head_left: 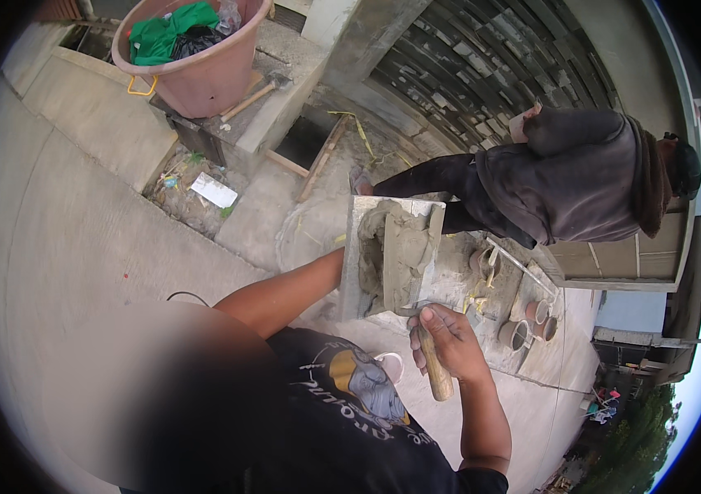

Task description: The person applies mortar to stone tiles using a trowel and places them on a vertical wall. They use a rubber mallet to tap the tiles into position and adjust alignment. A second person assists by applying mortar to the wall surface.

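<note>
My left forearm (pixel 289 290) reaches behind a flat, light-coloured plasterer's hawk (pixel 352 284), which it carries in front of my chest. The board hides my left hand and its fingers. Wet grey mortar (pixel 373 239) is heaped on the hawk. My right hand (pixel 455 344) is closed around the wooden handle of a trowel (pixel 436 372), at the hawk's near edge. Its blade lies over the board, and mortar covers most of it.
Ahead, a co-worker in dark clothes (pixel 565 181) stands by a slatted stone wall (pixel 482 62). Several buckets (pixel 514 333) stand on the right. A big pink tub (pixel 202 78) and a wooden-handled hammer (pixel 250 102) rest on a ledge near an open pit (pixel 305 140).
</note>
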The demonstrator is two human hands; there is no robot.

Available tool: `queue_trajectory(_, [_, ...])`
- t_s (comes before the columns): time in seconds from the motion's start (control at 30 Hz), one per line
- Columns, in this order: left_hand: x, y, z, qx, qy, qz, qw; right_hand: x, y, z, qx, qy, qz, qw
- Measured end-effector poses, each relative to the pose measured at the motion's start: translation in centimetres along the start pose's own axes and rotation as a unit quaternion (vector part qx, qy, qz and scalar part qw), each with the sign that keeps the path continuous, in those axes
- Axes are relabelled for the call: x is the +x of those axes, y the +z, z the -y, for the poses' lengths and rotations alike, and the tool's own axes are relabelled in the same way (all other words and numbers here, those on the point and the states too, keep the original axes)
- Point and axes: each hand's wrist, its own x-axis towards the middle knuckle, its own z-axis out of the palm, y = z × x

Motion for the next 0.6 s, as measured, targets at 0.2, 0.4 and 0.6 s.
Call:
queue_trajectory(0.2, [0.2,0.0,-0.6,0.004,0.0,-0.01,1.0,0.6,-1.1,1.7,-0.504,-0.203,-0.133,0.829])
queue_trajectory(0.4, [-0.1,-0.1,-0.6,0.0,0.002,-0.016,1.0,0.7,-2.8,1.3,-0.631,-0.223,-0.238,0.704])
queue_trajectory(0.6, [-0.9,-0.3,-0.6,-0.004,0.009,-0.017,1.0,-0.6,-2.2,1.3,-0.625,-0.201,-0.263,0.707])
